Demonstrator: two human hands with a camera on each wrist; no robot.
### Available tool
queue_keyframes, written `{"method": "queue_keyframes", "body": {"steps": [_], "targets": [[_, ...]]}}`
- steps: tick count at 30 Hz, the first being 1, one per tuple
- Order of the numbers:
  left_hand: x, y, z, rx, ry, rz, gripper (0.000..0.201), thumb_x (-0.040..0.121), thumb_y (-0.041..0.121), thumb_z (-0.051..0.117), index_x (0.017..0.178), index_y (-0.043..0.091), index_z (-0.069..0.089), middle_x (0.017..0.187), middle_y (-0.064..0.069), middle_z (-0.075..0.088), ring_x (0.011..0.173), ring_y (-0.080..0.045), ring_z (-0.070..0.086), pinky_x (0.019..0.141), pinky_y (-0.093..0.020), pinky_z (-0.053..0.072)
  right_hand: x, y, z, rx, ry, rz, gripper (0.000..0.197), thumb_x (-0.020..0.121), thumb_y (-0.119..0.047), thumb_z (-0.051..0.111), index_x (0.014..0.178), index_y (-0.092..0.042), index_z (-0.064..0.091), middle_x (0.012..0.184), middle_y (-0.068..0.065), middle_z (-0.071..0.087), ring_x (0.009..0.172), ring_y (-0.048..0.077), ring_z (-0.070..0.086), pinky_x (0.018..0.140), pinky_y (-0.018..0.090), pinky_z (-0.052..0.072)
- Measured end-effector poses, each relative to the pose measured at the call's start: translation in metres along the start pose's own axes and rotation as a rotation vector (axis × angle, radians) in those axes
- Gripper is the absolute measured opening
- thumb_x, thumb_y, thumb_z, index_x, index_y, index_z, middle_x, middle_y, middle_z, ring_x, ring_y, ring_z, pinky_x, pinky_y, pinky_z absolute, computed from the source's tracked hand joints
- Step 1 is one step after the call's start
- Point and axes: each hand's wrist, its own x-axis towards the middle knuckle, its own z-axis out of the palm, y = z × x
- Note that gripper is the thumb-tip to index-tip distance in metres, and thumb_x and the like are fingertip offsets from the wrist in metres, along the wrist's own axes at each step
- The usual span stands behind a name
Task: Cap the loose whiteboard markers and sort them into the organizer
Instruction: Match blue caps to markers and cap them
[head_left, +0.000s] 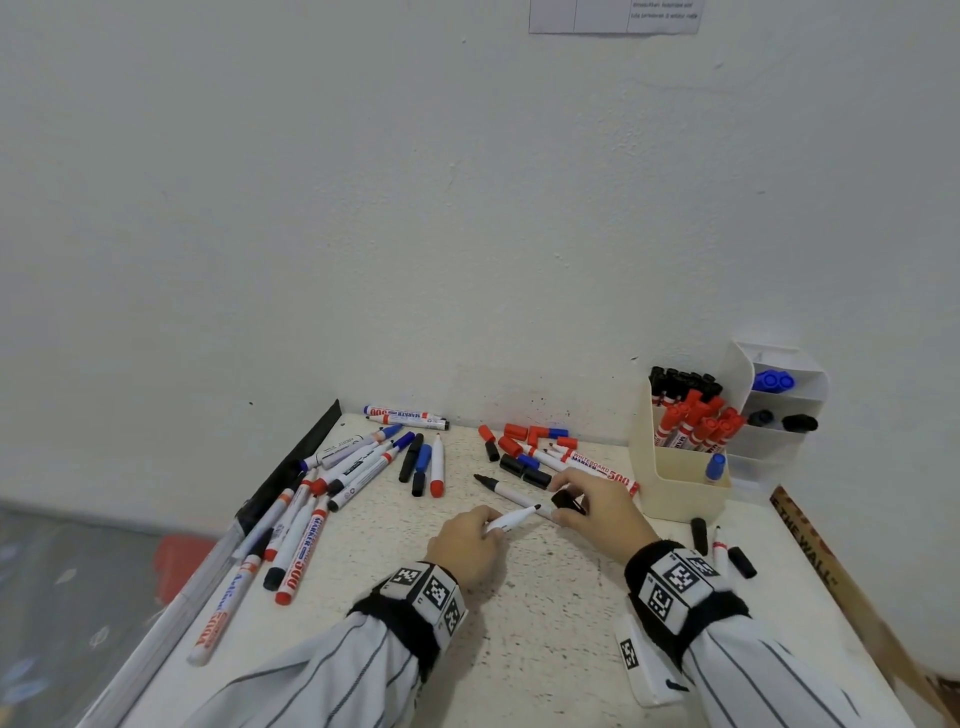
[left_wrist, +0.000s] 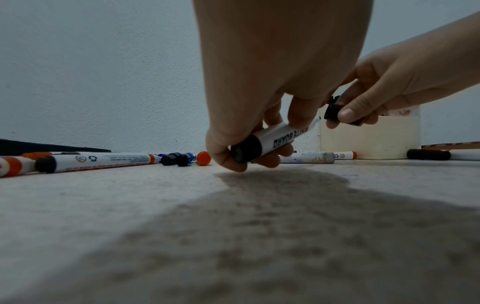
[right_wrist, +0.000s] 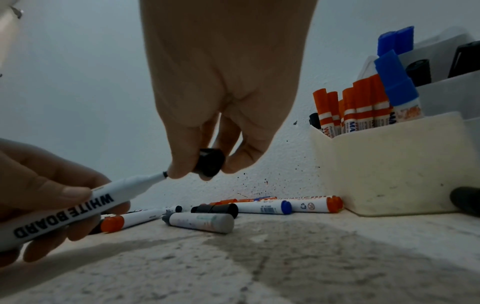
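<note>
Uncapped white whiteboard marker (head_left: 511, 518) with black tip is gripped at frame centre by the left hand (head_left: 467, 543); a black plastic cap (head_left: 565, 501) is pinched by the right hand (head_left: 597, 506), just beside the tip.

Two bare hands (head_left: 530, 525) at 6 o'clock. One uncapped white-barrelled black marker (head_left: 511, 518) and one loose black plastic cap (head_left: 566, 501) held between them. Two plastic organizers at 3 o'clock: one cream box (head_left: 685, 491), one white tiered bin (head_left: 779, 441). Loose caps in red, blue and black at 12 o'clock (head_left: 524, 449), too crowded to count. Over a dozen markers at 9 o'clock (head_left: 322, 483).
</note>
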Motion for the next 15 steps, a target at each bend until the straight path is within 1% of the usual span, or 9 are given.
{"method": "queue_keyframes", "body": {"steps": [3, 4, 6, 8, 10, 11, 12, 14, 15], "targets": [[0.0004, -0.0001, 0.0008, -0.004, -0.004, 0.018, 0.027, 0.097, 0.027, 0.041, 0.120, 0.023, 0.053, 0.116, -0.001, 0.060, 0.107, -0.020, 0.054, 0.098, -0.040, 0.041, 0.0006, 0.0003, 0.0011, -0.002, -0.001, 0.043, 0.029, 0.082, -0.016, 0.069, 0.108, -0.019, 0.057, 0.094, -0.008, 0.055, 0.084, 0.006, 0.052, 0.065, 0.003, 0.032], [0.0005, 0.0001, 0.0011, -0.014, -0.006, 0.032, 0.027, 0.097, 0.026, 0.042, 0.120, 0.024, 0.053, 0.118, 0.000, 0.059, 0.107, -0.019, 0.053, 0.098, -0.038, 0.041, 0.0008, 0.0004, 0.0015, -0.012, -0.005, 0.037, 0.029, 0.082, -0.016, 0.069, 0.109, -0.017, 0.059, 0.095, -0.008, 0.055, 0.087, 0.006, 0.051, 0.065, 0.003, 0.033], [-0.0014, 0.0021, 0.0003, -0.050, -0.021, 0.069, 0.028, 0.097, 0.024, 0.044, 0.123, 0.022, 0.054, 0.120, 0.000, 0.058, 0.105, -0.015, 0.052, 0.093, -0.028, 0.039, 0.0008, -0.0001, 0.0022, -0.011, -0.037, 0.004, 0.027, 0.083, -0.014, 0.068, 0.109, -0.017, 0.062, 0.098, -0.008, 0.057, 0.091, 0.006, 0.051, 0.069, 0.002, 0.034], [-0.0039, 0.0045, -0.0009, -0.075, -0.031, 0.108, 0.029, 0.096, 0.022, 0.046, 0.124, 0.019, 0.054, 0.119, -0.001, 0.057, 0.102, -0.014, 0.050, 0.086, -0.022, 0.036, -0.0004, -0.0012, 0.0028, 0.003, -0.085, -0.034, 0.027, 0.082, -0.012, 0.068, 0.108, -0.018, 0.064, 0.100, -0.009, 0.058, 0.095, 0.006, 0.051, 0.080, 0.006, 0.037], [-0.0061, 0.0058, -0.0015, -0.100, -0.018, 0.124, 0.028, 0.094, 0.021, 0.050, 0.121, 0.020, 0.056, 0.110, -0.001, 0.058, 0.095, -0.012, 0.050, 0.082, -0.021, 0.036, -0.0015, -0.0018, 0.0033, 0.005, -0.095, -0.053, 0.028, 0.081, -0.010, 0.069, 0.108, -0.018, 0.065, 0.101, -0.010, 0.057, 0.098, 0.006, 0.051, 0.089, 0.015, 0.039], [-0.0067, 0.0059, -0.0012, -0.124, -0.001, 0.123, 0.026, 0.092, 0.020, 0.054, 0.118, 0.021, 0.058, 0.104, 0.001, 0.058, 0.091, -0.010, 0.050, 0.080, -0.020, 0.036, -0.0020, -0.0013, 0.0032, 0.020, -0.082, -0.048, 0.030, 0.080, -0.009, 0.069, 0.108, -0.018, 0.065, 0.101, -0.010, 0.057, 0.098, 0.005, 0.051, 0.089, 0.015, 0.039], [-0.0066, 0.0054, -0.0008, -0.156, 0.019, 0.116, 0.025, 0.090, 0.020, 0.058, 0.115, 0.022, 0.060, 0.099, 0.003, 0.058, 0.086, -0.009, 0.050, 0.076, -0.018, 0.037, -0.0026, -0.0008, 0.0030, 0.047, -0.064, -0.033, 0.031, 0.080, -0.008, 0.069, 0.109, -0.018, 0.065, 0.100, -0.010, 0.057, 0.095, 0.003, 0.051, 0.085, 0.011, 0.038], [-0.0059, 0.0043, -0.0003, -0.210, 0.054, 0.092, 0.026, 0.082, 0.020, 0.069, 0.107, 0.024, 0.064, 0.096, 0.005, 0.059, 0.080, -0.006, 0.051, 0.066, -0.014, 0.037, -0.0032, -0.0002, 0.0025, 0.106, -0.038, -0.007, 0.032, 0.080, -0.005, 0.068, 0.106, -0.022, 0.062, 0.099, -0.010, 0.057, 0.087, -0.003, 0.050, 0.077, 0.005, 0.035], [-0.0057, 0.0040, -0.0003, -0.218, 0.069, 0.083, 0.028, 0.078, 0.020, 0.073, 0.103, 0.025, 0.065, 0.095, 0.005, 0.059, 0.078, -0.005, 0.051, 0.064, -0.014, 0.036, -0.0031, 0.0000, 0.0022, 0.121, -0.034, -0.007, 0.031, 0.080, -0.003, 0.068, 0.102, -0.024, 0.060, 0.098, -0.009, 0.057, 0.085, -0.006, 0.049, 0.074, 0.004, 0.035]]}}
